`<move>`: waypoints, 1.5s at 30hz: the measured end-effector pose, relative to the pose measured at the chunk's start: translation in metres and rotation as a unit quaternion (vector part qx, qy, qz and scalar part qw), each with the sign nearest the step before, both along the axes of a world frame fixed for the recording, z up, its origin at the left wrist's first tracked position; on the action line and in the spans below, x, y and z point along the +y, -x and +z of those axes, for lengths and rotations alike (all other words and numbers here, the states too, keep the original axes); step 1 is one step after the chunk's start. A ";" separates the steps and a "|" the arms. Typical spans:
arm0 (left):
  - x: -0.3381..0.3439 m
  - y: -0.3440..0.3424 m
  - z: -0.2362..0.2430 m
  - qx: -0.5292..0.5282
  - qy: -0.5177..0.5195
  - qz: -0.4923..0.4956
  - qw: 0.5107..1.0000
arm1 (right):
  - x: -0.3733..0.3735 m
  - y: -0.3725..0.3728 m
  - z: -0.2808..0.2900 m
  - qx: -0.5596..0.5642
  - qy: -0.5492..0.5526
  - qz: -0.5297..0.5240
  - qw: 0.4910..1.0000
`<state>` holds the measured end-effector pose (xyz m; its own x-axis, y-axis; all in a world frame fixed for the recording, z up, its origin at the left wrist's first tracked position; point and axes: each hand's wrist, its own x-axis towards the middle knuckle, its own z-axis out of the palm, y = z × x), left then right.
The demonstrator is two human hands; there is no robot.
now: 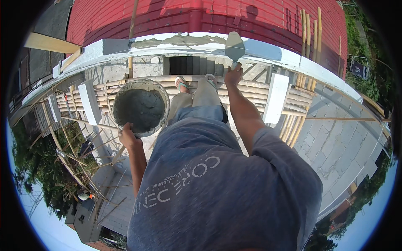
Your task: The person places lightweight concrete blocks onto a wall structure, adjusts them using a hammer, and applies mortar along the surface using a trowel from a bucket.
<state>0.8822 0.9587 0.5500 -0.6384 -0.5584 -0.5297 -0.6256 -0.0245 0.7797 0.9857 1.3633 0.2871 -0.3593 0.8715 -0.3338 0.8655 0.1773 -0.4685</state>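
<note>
My left hand (129, 136) is closed on the near rim of a round bucket (114, 94), which I hold out to the left of my body. Wet grey mortar (144, 106) fills much of it. In my right hand (233, 75) is the handle of a trowel (235, 47), its pointed grey blade lying over the top of the white block wall (293, 57). Left of the blade, a band of rough grey mortar (176, 41) runs along that wall's top. A thin string is stretched along the wall.
My sandalled feet (182, 85) stand on bamboo poles (247, 94) tied as a platform. Loose white blocks (276, 98) (89, 101) stand on it at both sides. Beyond the wall rises a red tiled roof (167, 19). Upright bamboo poles (308, 37) lean at the right.
</note>
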 end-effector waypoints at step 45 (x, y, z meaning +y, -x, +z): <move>0.081 0.024 -0.032 0.093 -0.088 -0.134 0.983 | 0.055 0.023 0.185 0.024 0.252 0.349 0.902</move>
<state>0.8584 1.0400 0.5179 -0.8453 -0.2672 -0.4627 -0.4747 -0.0218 0.8799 0.9626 1.4179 0.4725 -0.7867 0.1689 -0.5937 0.6015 0.4262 -0.6757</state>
